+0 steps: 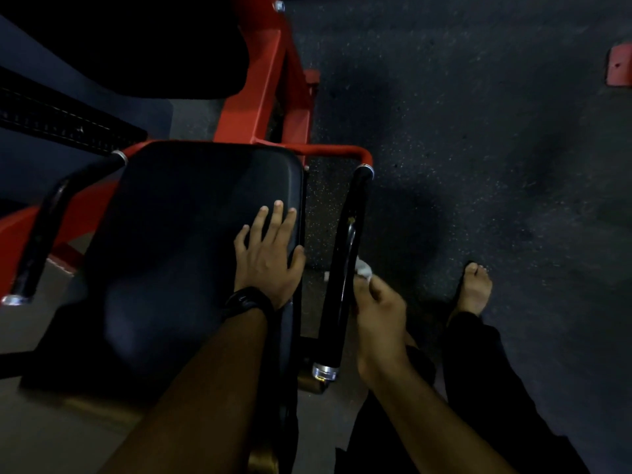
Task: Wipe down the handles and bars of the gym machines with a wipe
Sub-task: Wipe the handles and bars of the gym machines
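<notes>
A red-framed gym machine has a black padded seat [178, 251] with a black handle bar on each side. My left hand [270, 258] rests flat on the seat's right edge, fingers straight. My right hand [376, 309] pinches a small white wipe [363, 268] against the right side of the right handle bar [342, 285], about halfway along it. The bar ends in a silver cap [325, 371] near me. The left handle bar [44, 230] stands untouched at the far left.
The red frame [266, 97] rises behind the seat, under a black back pad [136, 46]. A bare foot [473, 289] and dark trouser legs stand on the speckled rubber floor [478, 148] at right. A red bracket [619, 65] sits at the far right.
</notes>
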`<state>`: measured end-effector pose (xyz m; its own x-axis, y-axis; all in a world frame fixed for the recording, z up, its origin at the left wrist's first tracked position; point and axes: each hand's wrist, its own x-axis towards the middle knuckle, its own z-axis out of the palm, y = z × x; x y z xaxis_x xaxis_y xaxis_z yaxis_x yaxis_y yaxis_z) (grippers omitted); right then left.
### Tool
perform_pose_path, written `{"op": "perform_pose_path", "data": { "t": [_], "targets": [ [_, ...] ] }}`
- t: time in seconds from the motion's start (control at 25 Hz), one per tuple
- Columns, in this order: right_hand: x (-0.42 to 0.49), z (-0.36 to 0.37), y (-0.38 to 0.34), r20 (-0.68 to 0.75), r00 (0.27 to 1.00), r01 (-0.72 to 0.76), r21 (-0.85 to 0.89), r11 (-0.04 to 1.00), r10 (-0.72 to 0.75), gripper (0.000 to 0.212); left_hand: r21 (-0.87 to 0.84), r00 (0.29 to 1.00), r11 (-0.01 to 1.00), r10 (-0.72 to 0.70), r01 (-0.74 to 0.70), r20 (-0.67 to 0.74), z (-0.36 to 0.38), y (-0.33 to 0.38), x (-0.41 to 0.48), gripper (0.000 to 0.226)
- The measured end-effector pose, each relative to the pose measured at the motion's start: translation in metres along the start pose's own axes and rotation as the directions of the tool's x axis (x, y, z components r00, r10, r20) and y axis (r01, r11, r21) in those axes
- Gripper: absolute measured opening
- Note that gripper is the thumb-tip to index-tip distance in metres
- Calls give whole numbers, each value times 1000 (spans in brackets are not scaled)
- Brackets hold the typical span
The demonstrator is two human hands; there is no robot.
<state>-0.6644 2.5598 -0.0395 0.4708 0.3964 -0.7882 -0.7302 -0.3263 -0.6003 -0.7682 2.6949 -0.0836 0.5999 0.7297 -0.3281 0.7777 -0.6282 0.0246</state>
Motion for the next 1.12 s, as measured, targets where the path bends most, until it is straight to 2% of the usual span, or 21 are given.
{"op": "perform_pose_path", "data": {
  "t": [0.08, 0.12, 0.2, 0.24, 0.28, 0.32, 0.36, 0.4, 0.48, 0.52, 0.56, 0.64, 0.68, 0.8, 0.84, 0.92, 0.96, 1.08, 1.12],
  "targets": [
    [10, 3, -3, -102, 967, 217, -137, 967, -231, 21, 7, 1000, 1000, 3, -3, -1, 1, 0, 0, 64],
    [22, 5, -11, -96, 920, 339, -294, 893, -381, 26, 8, 1000, 1000, 4, -4, -7, 0, 0, 0, 64],
    [33, 8, -12, 66, 816, 514, -538, 668, -575, 38, -2, 1000, 1000, 1, -1, -18, 0, 0, 0, 65],
    [28, 5, -1, 202, 762, 591, -608, 531, -616, 40, -6, 1000, 1000, 3, -4, -14, 0, 0, -1, 66],
    [24, -3, 10, 365, 674, 682, -641, 352, -642, 40, -4, 1000, 1000, 7, -7, -14, 1, -1, -1, 66],
    [24, -14, 11, 553, 562, 767, -627, 136, -616, 40, 0, 1000, 1000, 8, -8, -20, 2, -1, -1, 65],
    [32, -24, 3, 718, 474, 822, -569, -38, -509, 42, -2, 1000, 1000, 7, -7, -23, 3, -1, 0, 65],
    [48, -29, -14, 820, 418, 852, -503, -145, -391, 45, -8, 1000, 1000, 3, -3, -21, 2, -2, 0, 64],
    [70, -24, -54, 889, 383, 871, -438, -222, -250, 46, -15, 1000, 1000, -5, 5, -14, 2, -2, -1, 63],
    [75, -21, -65, 921, 338, 885, -381, -267, -193, 42, -16, 1000, 1000, -4, 4, -11, 3, -1, 0, 63],
    [77, -18, -67, 954, 284, 897, -300, -325, -95, 39, -17, 1000, 1000, -8, 7, -8, 3, -1, -1, 63],
    [82, -15, -72, 981, 127, 907, -57, -416, 144, 38, -9, 1000, 1000, -13, 13, -5, 2, -1, -2, 63],
    [89, -11, -83, 960, 124, 916, -13, -402, 251, 41, -14, 1000, 1000, -16, 16, -2, 1, -2, -2, 63],
    [107, 5, -110, 926, 242, 905, -108, -411, 289, 47, -40, 1000, 999, -19, 19, 1, 0, -1, -1, 62],
    [109, 6, -107, 916, 225, 915, -82, -394, 333, 48, -33, 1000, 999, -18, 18, 1, 0, -1, -2, 62],
    [101, 10, -102, 853, 139, 945, 38, -325, 503, 49, -27, 1000, 1000, -15, 15, -3, -1, -1, -2, 62],
    [104, 14, -107, 833, 133, 951, 46, -307, 537, 47, -38, 1000, 999, -13, 13, -1, -1, -2, -1, 62],
    [139, 29, -132, 818, 364, 871, -129, -475, 446, 40, -74, 1000, 997, -22, 22, 3, -2, -1, -1, 61],
    [141, 31, -131, 822, 359, 874, -130, -469, 441, 40, -70, 1000, 997, -24, 24, 4, -2, -1, -1, 61]
  ]
}}
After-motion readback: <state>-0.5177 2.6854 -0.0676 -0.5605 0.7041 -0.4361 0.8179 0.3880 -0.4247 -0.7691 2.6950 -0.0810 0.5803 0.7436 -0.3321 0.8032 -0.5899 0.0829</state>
